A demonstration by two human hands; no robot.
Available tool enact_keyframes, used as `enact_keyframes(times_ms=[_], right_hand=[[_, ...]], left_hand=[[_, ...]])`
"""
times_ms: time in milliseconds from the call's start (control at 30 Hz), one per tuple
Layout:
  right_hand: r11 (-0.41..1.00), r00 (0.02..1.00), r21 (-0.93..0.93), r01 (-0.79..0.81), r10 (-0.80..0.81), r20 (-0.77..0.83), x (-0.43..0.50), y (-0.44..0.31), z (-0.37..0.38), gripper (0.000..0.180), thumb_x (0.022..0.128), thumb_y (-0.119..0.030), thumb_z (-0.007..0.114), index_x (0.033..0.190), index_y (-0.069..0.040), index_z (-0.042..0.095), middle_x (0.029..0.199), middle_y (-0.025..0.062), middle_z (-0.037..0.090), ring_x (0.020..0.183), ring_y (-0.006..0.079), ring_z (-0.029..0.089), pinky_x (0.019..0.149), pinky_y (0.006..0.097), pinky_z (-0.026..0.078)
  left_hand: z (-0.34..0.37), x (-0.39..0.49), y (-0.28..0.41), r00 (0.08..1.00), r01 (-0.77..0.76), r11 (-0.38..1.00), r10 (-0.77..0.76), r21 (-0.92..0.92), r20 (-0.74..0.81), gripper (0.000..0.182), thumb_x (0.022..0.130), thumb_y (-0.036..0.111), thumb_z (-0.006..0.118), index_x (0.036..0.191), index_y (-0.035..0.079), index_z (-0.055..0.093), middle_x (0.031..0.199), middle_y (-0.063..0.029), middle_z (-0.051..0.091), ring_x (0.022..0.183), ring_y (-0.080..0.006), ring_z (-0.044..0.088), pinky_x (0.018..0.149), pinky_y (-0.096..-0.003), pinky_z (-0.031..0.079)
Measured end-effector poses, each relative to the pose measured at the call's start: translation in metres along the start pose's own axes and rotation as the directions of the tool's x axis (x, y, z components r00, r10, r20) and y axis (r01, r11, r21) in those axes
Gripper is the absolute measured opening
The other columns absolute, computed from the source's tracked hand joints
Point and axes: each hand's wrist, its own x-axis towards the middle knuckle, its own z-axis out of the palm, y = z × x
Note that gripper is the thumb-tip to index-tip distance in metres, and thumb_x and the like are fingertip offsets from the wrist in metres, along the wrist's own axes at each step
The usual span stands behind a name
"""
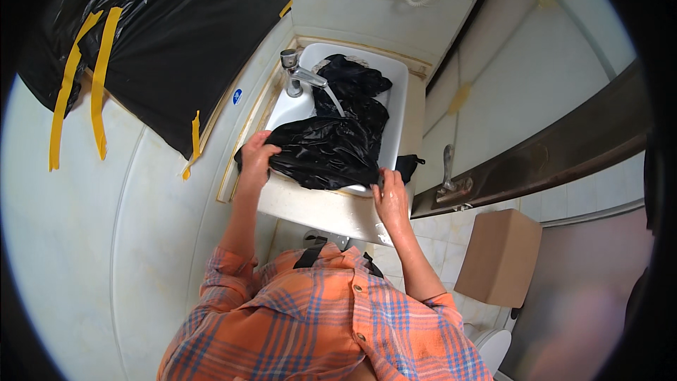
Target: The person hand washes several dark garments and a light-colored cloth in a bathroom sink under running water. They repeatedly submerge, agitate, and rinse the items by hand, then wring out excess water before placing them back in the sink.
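Observation:
A wet black garment [333, 143] is spread across the near half of a white washbasin [399, 100], with more of the black cloth bunched toward the back. My left hand [256, 159] grips its left edge, and a bit of cloth sticks out beyond the fingers. At the near right corner of the basin, my right hand [390, 193] holds the cloth's right edge. Water runs from a chrome tap [307, 75] onto the fabric between my hands. Some pale suds lie around the cloth at the back. A black end with a small loop hangs over the right rim.
The basin sits in a pale countertop [317, 211] with wet patches. On the left wall, black plastic sheeting [185, 37] is fixed with yellow tape. A door with a metal handle [448, 169] stands close on the right. Behind it are a cardboard box [497, 256] and a toilet [492, 346].

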Motion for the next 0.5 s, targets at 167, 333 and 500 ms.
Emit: enact_keyframes(times_ms=[167, 333, 500], right_hand=[[0.949, 1.0, 0.315, -0.008, 0.001, 0.023, 0.025, 0.005, 0.009, 0.015, 0.092, -0.008, 0.061, 0.105, -0.002, 0.061, 0.095, 0.0096, 0.063, 0.081, 0.0264, 0.062, 0.075, 0.0346, 0.05], [0.823, 0.946, 0.471, -0.319, 0.245, 0.214, 0.037, 0.024, 0.02, 0.028, 0.092, -0.017, 0.065, 0.114, 0.0, 0.062, 0.103, 0.0115, 0.065, 0.092, 0.0216, 0.063, 0.084, 0.031, 0.05], [0.993, 0.951, 0.015, -0.116, 0.106, 0.291, 0.046, 0.034, 0.06, 0.064, 0.084, -0.016, 0.068, 0.14, -0.001, 0.04, 0.129, 0.0299, 0.05, 0.108, 0.0469, 0.057, 0.095, 0.0451, 0.048]], left_hand=[[-0.003, -0.009, 0.043, 0.97, -0.199, 0.96, 0.221, -0.199, 0.095, 0.022, 0.074, -0.008, 0.059, 0.094, -0.001, 0.061, 0.082, -0.0049, 0.063, 0.073, -0.012, 0.059, 0.069, -0.0227, 0.048], [-0.021, -0.003, 0.056, 0.974, -0.219, 0.975, 0.221, 0.047, -0.042, 0.019, 0.075, -0.006, 0.059, 0.092, 0.002, 0.061, 0.082, -0.0028, 0.062, 0.072, -0.0095, 0.057, 0.067, -0.0212, 0.045], [-0.036, -0.006, 0.038, 0.985, -0.133, 0.971, 0.151, 0.198, -0.08, 0.023, 0.076, -0.007, 0.061, 0.095, 0.005, 0.058, 0.083, -0.002, 0.06, 0.071, -0.0088, 0.056, 0.064, -0.0216, 0.045]])
